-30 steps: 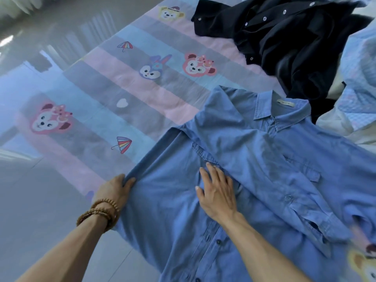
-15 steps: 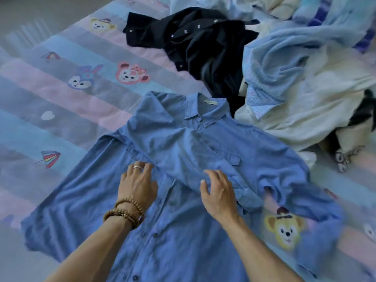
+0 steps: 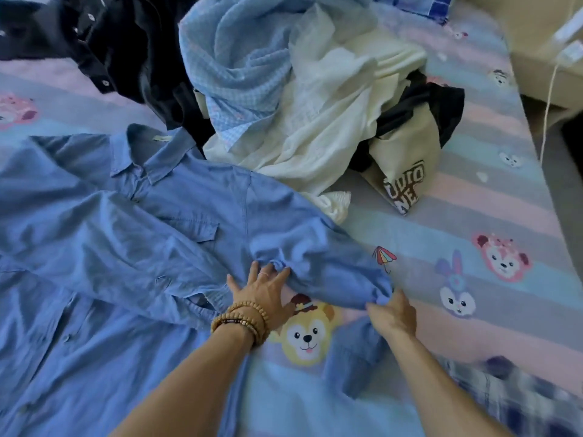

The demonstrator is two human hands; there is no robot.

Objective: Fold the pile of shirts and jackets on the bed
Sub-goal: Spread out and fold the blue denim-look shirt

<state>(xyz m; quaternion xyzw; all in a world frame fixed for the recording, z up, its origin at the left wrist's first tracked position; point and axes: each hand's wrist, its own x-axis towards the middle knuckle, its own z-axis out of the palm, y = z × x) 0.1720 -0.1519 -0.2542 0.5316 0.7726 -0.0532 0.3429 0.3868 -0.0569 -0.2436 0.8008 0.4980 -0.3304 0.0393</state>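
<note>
Bed [image 3: 473, 197] under a pastel striped cartoon-animal sheet; spread on it a blue shirt [image 3: 104, 247], a black shirt [image 3: 126, 52], a heap of pale garments [image 3: 299, 99].

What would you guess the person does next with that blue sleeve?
Probably the right hand, which pinches the bunched sleeve, carries it inward across the blue shirt, since the left hand lies flat at the sleeve's base as if to anchor the fold.
</note>
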